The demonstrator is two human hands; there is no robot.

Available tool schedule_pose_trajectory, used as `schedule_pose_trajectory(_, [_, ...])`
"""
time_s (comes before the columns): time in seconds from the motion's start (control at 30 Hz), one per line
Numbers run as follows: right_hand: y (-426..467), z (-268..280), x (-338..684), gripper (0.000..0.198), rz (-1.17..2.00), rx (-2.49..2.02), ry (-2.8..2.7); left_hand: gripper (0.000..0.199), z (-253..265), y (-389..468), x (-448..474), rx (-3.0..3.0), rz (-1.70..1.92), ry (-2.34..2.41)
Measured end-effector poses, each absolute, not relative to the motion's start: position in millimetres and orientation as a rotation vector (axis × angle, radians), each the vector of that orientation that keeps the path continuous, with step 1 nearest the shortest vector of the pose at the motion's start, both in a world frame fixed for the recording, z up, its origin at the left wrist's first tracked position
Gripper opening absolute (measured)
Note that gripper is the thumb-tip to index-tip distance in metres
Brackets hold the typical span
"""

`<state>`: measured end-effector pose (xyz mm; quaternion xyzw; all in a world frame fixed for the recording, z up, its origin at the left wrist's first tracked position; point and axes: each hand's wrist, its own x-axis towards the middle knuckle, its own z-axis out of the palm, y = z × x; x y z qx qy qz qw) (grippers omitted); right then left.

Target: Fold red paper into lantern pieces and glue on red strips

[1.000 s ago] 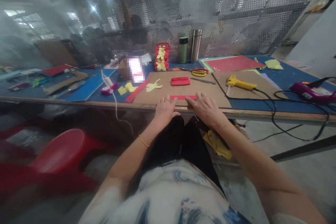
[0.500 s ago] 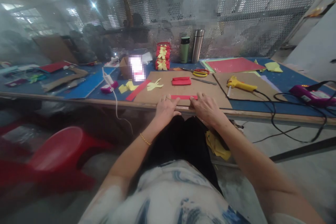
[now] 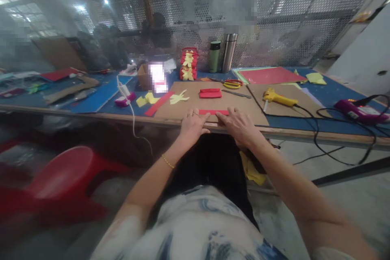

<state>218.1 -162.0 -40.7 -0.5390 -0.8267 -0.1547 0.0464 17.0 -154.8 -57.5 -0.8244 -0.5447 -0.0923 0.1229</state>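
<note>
Red flat strip (image 3: 212, 111) lies under left hand (image 3: 191, 125) and right hand (image 3: 240, 124), fingers loosely extended.

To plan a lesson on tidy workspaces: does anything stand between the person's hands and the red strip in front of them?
Nothing visible does: the left hand and right hand both touch the red strip. The folded red piece lies beyond it on the cardboard.

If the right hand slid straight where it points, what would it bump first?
Past the red strip it touches, the right hand would probably meet the folded red piece first; depth is unclear.
</note>
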Motion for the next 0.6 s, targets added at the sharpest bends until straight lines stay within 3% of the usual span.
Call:
schedule_pose_trajectory(0.23, [-159,-43,254,0.028,-0.247,-1.677,-2.431,0.070,-56,-157,17,-2.406,-0.257,-1.597])
schedule_pose_trajectory(0.4, [-165,-34,276,0.031,-0.314,-1.842,-2.186,0.069,-54,-156,16,-2.423,-0.284,-1.575])
schedule_pose_trajectory(0.6, [-145,-39,258,0.037,-0.305,-1.243,-2.252,0.069,-54,-157,15,-2.415,-0.238,-1.548])
